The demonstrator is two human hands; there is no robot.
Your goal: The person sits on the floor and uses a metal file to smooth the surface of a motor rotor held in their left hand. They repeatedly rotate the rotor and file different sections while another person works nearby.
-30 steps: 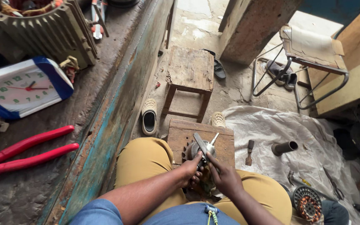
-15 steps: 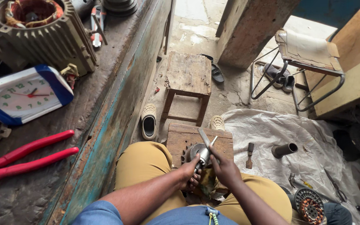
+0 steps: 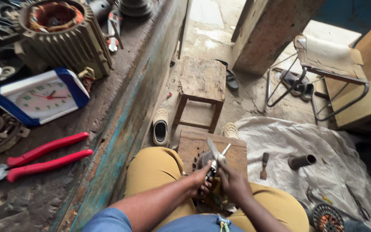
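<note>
Scissors (image 3: 214,155) sit gripped in my right hand (image 3: 232,182) over the wooden block's (image 3: 232,151) near edge. My left hand (image 3: 199,184) clutches the toothed metal part (image 3: 201,161); the desk (image 3: 108,129) edge crowds my left knee. Both hands have stayed put since before.

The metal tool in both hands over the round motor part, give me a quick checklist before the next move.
1. Both hands on the work: ok. Left hand and right hand meet at the metal tool.
2. Round motor part supported: ok, it sits on the low wooden block between the knees.
3. Fingers out of the tool's path: cannot tell, the contact point is hidden by the hands.
4. Spare tools within reach: ok, the small chisel and short pipe lie on the white sheet.
5. Red-handled pliers steady on the bench: ok.
</note>
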